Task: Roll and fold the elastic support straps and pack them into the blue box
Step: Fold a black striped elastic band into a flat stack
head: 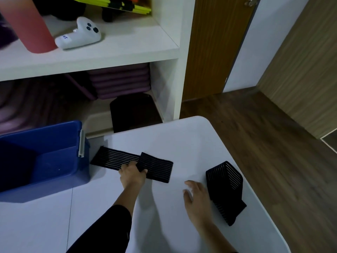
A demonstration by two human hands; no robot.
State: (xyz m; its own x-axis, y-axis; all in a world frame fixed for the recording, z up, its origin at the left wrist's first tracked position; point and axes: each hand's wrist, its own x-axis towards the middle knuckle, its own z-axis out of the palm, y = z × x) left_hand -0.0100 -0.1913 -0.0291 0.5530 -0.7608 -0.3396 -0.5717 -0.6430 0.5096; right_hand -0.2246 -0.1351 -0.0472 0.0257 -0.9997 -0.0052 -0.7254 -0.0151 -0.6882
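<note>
Pinching the near edge of a black ribbed elastic strap (pixel 156 168) where one end is doubled back over the rest, a person's left hand (pixel 132 174) curls its fingers around the fold on a white table (pixel 182 139). From that grip the strap's flat tail runs away to the left and ends just beside the end wall of the blue box (pixel 54 159), which stands open on the same table, left of the hand; its inside is too dark to tell what it holds. To the right of the grip, the right hand (pixel 196 199) hangs over the tabletop with fingers loose and spread, holding nothing and slightly blurred. Just beyond its outer edge lies a second black strap (pixel 226 189), folded into a thick bundle near the table's right rim; whether the hand touches it cannot be told. A black sleeve (pixel 109 225) covers the left forearm. Beyond the gripped strap stands a white shelf unit (pixel 109 53) bearing a white game controller (pixel 80 33) and a pink cylinder (pixel 27 24), with purple mats (pixel 120 81) stacked below.
</note>
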